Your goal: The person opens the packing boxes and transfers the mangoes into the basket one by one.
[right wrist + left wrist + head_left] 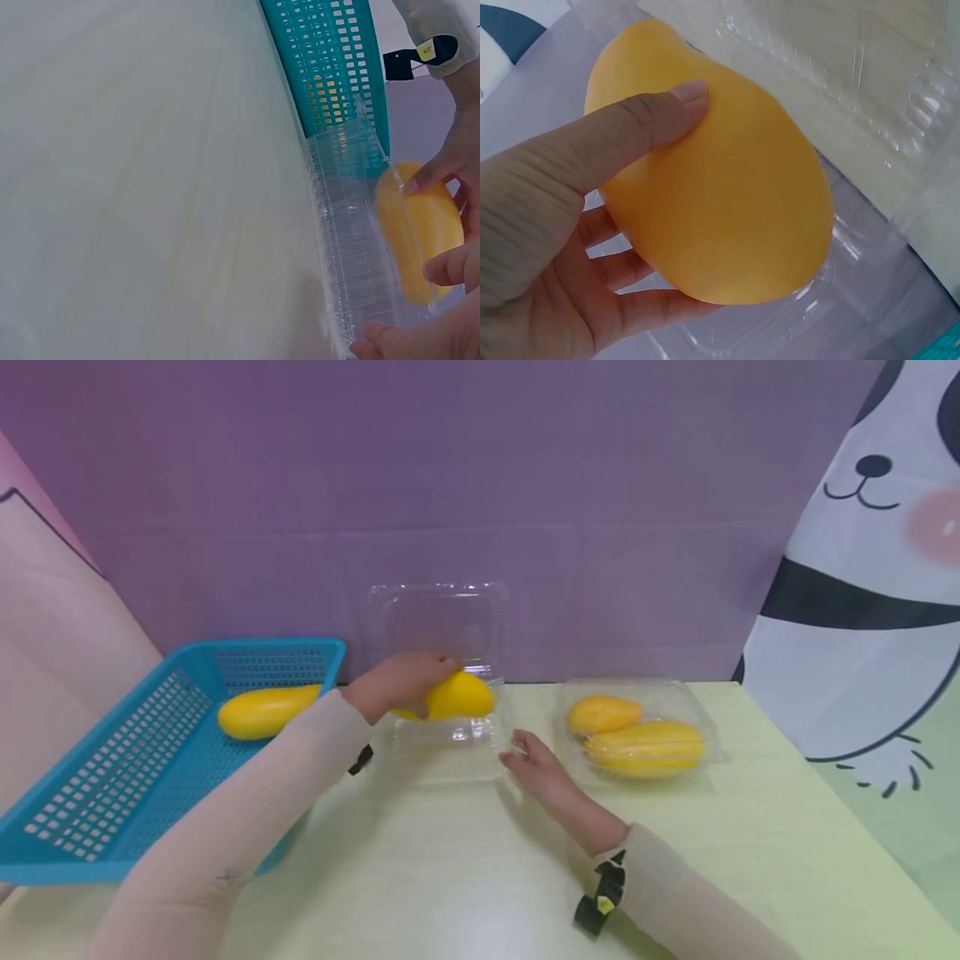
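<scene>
A yellow mango (pixel 468 695) is in my left hand (pixel 405 681), held above the base of a clear plastic clamshell box (pixel 442 764). In the left wrist view the thumb presses on the mango (pixel 735 187) while the fingers curl beneath it. The box's lid (pixel 442 618) stands raised at the back. At the box's right edge, my right hand (pixel 536 768) pinches the rim between thumb and fingers. The right wrist view has this clear box (pixel 352 225) from the side, with the mango (pixel 420 232) beyond its wall.
On the left stands a blue perforated basket (pixel 255 645) with a long yellow fruit (pixel 262 712) inside. To the right sits a second clear box (pixel 667 697), closed over a mango (pixel 603 714) and a striped yellow melon (pixel 648 747). A purple cloth (pixel 480 485) hangs behind the table.
</scene>
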`<action>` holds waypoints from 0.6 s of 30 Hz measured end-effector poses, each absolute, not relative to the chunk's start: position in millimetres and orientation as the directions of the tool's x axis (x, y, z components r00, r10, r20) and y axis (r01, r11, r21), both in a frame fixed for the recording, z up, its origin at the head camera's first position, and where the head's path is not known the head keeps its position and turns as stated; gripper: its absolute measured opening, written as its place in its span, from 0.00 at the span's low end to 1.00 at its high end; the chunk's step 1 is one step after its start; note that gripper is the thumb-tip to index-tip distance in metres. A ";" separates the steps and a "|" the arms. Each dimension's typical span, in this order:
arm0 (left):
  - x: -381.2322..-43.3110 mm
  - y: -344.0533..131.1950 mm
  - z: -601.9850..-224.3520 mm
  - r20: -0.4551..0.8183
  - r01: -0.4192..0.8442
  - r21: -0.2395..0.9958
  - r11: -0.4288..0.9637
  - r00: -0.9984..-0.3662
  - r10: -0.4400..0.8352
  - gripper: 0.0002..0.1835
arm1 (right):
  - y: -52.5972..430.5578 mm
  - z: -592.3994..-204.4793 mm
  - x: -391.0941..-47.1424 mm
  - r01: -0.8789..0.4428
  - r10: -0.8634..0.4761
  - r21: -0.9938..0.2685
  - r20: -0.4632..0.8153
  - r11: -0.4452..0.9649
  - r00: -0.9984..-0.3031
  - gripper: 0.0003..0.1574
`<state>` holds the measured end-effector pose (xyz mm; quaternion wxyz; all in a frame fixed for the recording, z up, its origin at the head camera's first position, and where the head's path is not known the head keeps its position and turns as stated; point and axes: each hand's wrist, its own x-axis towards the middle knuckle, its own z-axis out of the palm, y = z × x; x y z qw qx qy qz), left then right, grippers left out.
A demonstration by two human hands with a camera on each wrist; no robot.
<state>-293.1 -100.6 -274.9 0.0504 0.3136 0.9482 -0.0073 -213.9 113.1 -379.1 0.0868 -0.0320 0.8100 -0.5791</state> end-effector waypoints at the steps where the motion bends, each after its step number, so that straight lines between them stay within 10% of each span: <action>1: -293.0 -102.6 -273.9 -0.093 0.600 0.016 0.800 -0.796 0.598 0.43 | 113.2 -379.1 -214.0 0.047 -0.153 -0.944 -0.102 0.327 -0.983 0.36; 18: -264.7 -120.5 -232.0 -0.007 0.611 -0.010 0.791 -0.792 0.611 0.42 | 114.2 -379.6 -213.2 0.035 -0.175 -0.953 -0.091 0.300 -0.980 0.36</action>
